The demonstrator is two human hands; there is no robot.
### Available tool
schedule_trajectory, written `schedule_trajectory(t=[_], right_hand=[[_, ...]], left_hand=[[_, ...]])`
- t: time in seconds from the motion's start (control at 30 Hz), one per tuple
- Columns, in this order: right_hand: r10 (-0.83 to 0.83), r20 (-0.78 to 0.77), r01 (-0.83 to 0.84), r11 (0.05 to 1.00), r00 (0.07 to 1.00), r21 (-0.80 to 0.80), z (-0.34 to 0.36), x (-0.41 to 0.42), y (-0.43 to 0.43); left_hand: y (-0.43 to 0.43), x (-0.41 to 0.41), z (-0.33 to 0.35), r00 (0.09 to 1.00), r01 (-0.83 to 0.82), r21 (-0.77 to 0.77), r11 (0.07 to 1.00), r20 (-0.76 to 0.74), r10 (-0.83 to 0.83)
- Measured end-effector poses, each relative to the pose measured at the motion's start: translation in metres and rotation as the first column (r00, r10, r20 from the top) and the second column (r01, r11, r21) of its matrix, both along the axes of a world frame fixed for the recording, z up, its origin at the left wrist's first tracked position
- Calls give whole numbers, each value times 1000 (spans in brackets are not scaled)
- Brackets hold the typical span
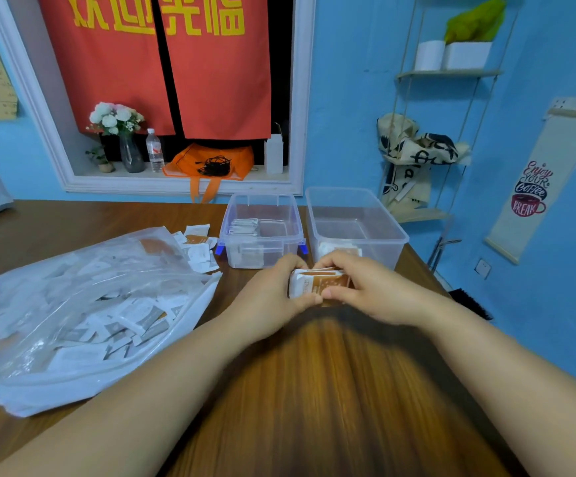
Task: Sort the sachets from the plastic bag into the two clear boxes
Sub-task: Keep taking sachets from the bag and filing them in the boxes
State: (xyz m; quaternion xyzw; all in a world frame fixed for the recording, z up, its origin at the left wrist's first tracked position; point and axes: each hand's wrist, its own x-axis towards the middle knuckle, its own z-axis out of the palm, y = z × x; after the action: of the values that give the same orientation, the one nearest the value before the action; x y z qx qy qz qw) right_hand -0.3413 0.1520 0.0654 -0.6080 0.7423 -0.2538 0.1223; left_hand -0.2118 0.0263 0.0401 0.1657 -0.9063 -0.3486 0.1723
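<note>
A small stack of orange-and-white sachets (pixel 319 283) is held upright on the wooden table (pixel 314 390), just in front of the two clear boxes. My left hand (pixel 273 294) grips its left end and my right hand (pixel 365 287) grips its right end and top. The left clear box (pixel 260 232) with blue latches holds a few grey-white sachets at its back left. The right clear box (pixel 355 225) has some white and orange sachets at its near wall. A large clear plastic bag (pixel 87 315) full of sachets lies on the left.
Several loose sachets (pixel 198 247) lie at the bag's mouth, beside the left box. The table's right edge runs close to the right box. A window sill behind holds a vase, a bottle and an orange bag (pixel 211 163).
</note>
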Motion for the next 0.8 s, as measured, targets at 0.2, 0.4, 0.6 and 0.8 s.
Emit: schedule_trajectory(t=[0.2,0.4,0.6,0.8], right_hand=[[-164,36,168,975,986,-142,14,-52,9],[-197,26,199,973,980,-119,2,-73,6],[-190,20,191,968,982,-162,-6,-73,12],[-147,5,147,978,989,-146,-13,-68,26]], left_hand=[[-8,-42,19,983,-102,180,978,-129,127],[-25,-82,10,934,-317,269,909,-76,348],[-24,-99,10,924,-358,253,899,-41,380],[-20,-96,6,922,-335,240,911,-118,370]])
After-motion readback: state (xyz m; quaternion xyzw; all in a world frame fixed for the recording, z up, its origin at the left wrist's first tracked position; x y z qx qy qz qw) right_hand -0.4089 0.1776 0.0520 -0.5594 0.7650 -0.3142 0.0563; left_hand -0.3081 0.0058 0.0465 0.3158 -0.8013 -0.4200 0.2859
